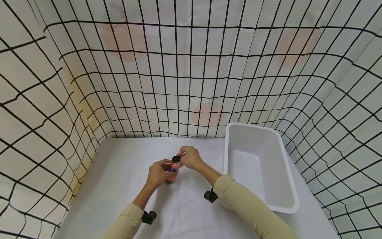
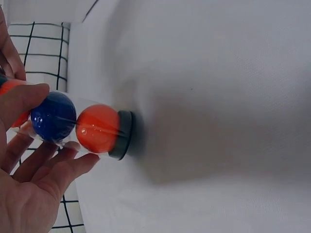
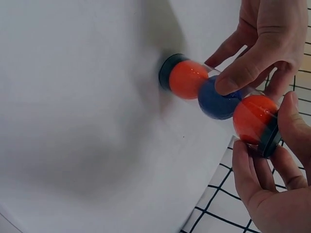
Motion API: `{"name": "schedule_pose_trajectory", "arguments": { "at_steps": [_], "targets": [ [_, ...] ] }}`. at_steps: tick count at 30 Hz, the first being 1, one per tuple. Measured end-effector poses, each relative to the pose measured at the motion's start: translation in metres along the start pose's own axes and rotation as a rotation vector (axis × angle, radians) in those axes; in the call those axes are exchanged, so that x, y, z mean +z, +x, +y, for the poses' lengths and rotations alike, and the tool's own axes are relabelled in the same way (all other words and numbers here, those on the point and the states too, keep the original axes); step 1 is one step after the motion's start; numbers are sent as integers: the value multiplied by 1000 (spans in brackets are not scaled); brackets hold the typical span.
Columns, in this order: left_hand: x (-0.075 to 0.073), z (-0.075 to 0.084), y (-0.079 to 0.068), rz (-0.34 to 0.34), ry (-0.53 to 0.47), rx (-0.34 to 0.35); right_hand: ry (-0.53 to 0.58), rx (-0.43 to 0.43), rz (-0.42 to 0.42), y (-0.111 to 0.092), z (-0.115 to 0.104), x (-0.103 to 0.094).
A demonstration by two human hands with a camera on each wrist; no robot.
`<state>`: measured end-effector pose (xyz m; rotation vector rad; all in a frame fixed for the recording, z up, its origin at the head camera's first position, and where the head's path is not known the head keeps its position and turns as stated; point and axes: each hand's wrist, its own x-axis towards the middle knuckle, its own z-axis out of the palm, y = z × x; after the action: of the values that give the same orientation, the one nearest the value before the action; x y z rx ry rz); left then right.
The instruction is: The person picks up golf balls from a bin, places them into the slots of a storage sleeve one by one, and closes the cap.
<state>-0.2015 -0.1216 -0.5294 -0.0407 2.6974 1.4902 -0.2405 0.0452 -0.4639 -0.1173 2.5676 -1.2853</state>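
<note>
A clear plastic tube [image 3: 198, 79] holds an orange ball [image 2: 98, 128], a blue ball [image 2: 53, 117] and another orange ball [image 3: 253, 118], lined up end to end. Dark caps close both ends; the lower cap [image 2: 127, 136] is down at the white tabletop, and whether it touches cannot be told. My left hand [image 1: 158, 174] grips the tube round its middle, thumb over the blue ball. At the upper end, my right hand [image 1: 190, 157] holds the other dark cap [image 3: 270, 137] between thumb and fingers. The tube is tilted slightly.
To the right stands a white plastic bin [image 1: 243, 162], with my right forearm passing by its near left side. Black wire mesh [image 1: 191, 78] encloses the white table [image 1: 125, 166] at the back and both sides. Black wrist mounts [image 1: 149, 217] hang at my cuffs.
</note>
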Motion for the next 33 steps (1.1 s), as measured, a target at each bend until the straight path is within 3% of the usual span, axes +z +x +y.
{"name": "schedule_pose_trajectory", "arguments": {
  "at_steps": [11,28,33],
  "targets": [
    [5,5,1,13,47,15,-48,-22,56,-1,5,-5],
    [7,3,-2,83,25,28,-67,-57,95,0,3,2],
    [7,-1,-3,95,16,33,-44,-45,59,2,3,6]
  ]
}}
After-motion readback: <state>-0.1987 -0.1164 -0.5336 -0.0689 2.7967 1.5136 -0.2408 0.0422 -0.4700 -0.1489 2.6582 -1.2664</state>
